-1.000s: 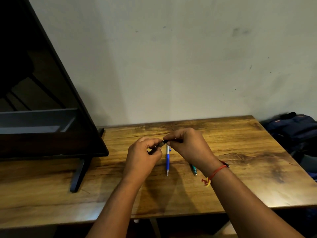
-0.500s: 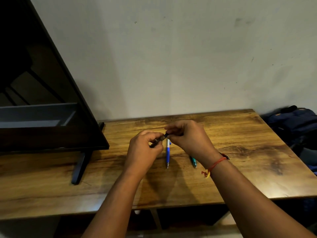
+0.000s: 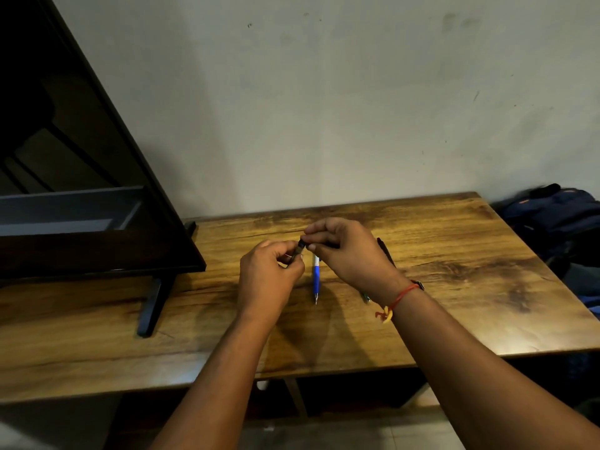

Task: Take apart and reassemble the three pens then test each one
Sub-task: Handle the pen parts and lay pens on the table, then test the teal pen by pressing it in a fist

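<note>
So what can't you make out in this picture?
Head view:
- dark pen: mostly covered by the left hand and right hand; joined or apart, cannot tell.
- green pen: mostly hidden by the right wrist.
- bag: cut off by the right edge.

We log the dark pen point(image 3: 298, 250) raised above the table point(image 3: 454, 303), tilted, its ends pinched by the left hand point(image 3: 269, 274) and the right hand point(image 3: 350, 251); we cannot tell if it is parted. The blue-and-white pen point(image 3: 316, 277) lies flat, tip toward us. The teal-tipped pen point(image 3: 366, 298) lies near it, mostly hidden under the right wrist.
</note>
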